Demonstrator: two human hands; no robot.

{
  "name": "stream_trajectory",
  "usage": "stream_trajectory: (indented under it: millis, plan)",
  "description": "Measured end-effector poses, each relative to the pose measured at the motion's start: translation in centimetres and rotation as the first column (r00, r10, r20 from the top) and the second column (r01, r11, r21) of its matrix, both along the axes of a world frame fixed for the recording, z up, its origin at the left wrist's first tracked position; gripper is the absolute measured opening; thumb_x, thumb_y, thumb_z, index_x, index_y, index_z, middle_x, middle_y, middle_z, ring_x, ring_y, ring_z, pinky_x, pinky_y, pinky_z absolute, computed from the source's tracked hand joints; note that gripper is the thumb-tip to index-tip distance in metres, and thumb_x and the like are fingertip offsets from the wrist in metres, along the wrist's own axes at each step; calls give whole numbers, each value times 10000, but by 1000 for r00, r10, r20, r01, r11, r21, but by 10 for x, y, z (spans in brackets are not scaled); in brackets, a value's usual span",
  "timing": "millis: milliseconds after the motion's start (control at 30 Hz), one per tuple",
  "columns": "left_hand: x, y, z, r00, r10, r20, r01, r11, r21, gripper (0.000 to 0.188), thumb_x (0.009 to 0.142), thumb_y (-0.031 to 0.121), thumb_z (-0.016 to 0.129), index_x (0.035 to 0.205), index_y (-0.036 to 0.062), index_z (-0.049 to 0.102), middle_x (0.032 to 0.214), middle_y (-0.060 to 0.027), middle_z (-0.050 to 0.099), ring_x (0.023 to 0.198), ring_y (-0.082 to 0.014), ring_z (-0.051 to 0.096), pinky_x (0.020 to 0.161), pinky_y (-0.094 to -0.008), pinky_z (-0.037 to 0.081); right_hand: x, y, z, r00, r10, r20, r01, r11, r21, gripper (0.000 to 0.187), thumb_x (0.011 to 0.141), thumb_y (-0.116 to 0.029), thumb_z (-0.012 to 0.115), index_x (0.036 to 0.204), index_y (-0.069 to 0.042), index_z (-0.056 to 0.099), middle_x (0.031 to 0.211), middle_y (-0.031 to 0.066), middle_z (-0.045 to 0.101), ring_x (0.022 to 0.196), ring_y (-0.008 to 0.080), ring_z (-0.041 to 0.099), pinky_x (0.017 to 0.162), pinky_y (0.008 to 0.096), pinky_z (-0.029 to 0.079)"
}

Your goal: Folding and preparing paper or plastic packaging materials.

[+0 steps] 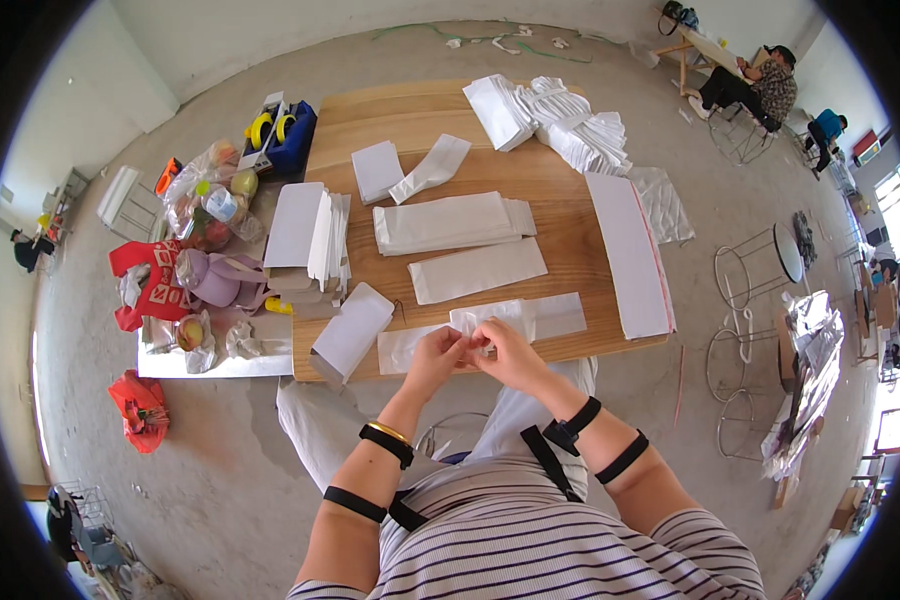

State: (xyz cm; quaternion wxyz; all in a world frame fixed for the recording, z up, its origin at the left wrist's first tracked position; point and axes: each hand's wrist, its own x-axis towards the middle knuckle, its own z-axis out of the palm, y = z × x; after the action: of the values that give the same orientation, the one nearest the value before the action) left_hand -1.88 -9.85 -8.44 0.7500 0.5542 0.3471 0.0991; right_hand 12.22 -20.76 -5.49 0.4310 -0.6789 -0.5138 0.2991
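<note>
Near the table's front edge, my left hand (437, 362) and my right hand (511, 354) meet with their fingertips pinched together. Between and under them is a small white, slightly shiny sleeve (496, 316), its lower edge covered by my fingers. Beneath it, a long white strip (560, 315) lies across the wood and shows on both sides of my hands. To the left rests a white card (355, 325), tilted, with a thin dark cord beside it. Just beyond my hands are a single flat white sleeve (478, 270) and a layered pile of white sleeves (450, 223).
Stacked white cards (296, 225) stand at the left of the wooden table (560, 180). Bundled white sleeves (580, 130) fill the far right corner; a long white box (628, 255) lines the right edge. A blue tape dispenser (292, 140), bagged fruit and a lilac cap (215, 280) sit left.
</note>
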Motion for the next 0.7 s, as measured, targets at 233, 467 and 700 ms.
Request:
stream_trajectory:
  millis: [233,467,700]
  plan:
    - [-2,2,-2,1000,-9,5,9,1000,-1,172,977,196,630,962,26,651,867,-15,663,779,-89,637,720,-256,554,1,0,4,988,-120,97,114,991,64,173,814,-88,713,885,-45,561,879,85,589,850,258,595,737,365,501]
    - [-5,2,-7,1000,21,11,-21,999,33,173,954,193,670,902,27,662,803,-10,651,716,-78,604,665,-243,527,-7,4,3,963,-140,231,122,988,89,149,805,-107,715,886,-68,597,861,62,592,849,245,589,750,371,491]
    - [-8,5,-10,998,47,-38,-43,992,117,197,920,206,723,846,35,655,747,-4,635,653,-74,567,605,-232,477,-8,6,-5,964,-129,231,112,990,85,131,796,-115,722,875,-69,629,833,58,617,831,247,596,722,377,494]
